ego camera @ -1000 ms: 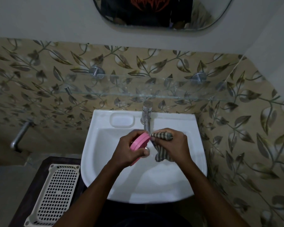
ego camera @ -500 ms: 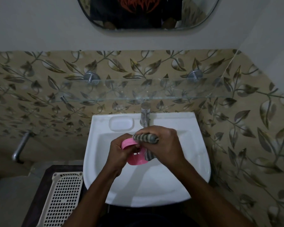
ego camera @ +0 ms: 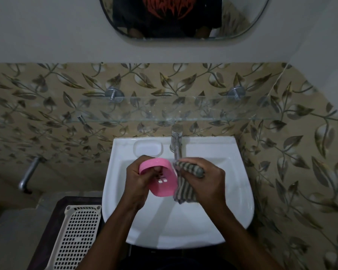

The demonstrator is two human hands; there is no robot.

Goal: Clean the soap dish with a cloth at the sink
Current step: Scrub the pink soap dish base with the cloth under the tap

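Over the white sink [ego camera: 240, 191] my left hand [ego camera: 139, 182] grips a pink plastic soap dish [ego camera: 164, 187], its hollow side with small drain slots turned up toward me. My thumb rests inside the dish. My right hand [ego camera: 207, 182] is closed on a grey striped cloth [ego camera: 183, 190], bunched at the top and hanging down beside the dish's right edge, touching it. Both hands are just below the chrome tap [ego camera: 176, 141].
A glass shelf [ego camera: 164, 112] on two metal pegs runs along the leaf-patterned tiles above the sink. A moulded soap recess [ego camera: 147, 149] sits left of the tap. A cream perforated tray [ego camera: 76, 238] lies on a dark stand at lower left. A metal pipe [ego camera: 28, 175] sticks out at left.
The dish has been turned from edge-on to hollow side up. My right hand with the cloth has shifted from over the dish to its right edge.
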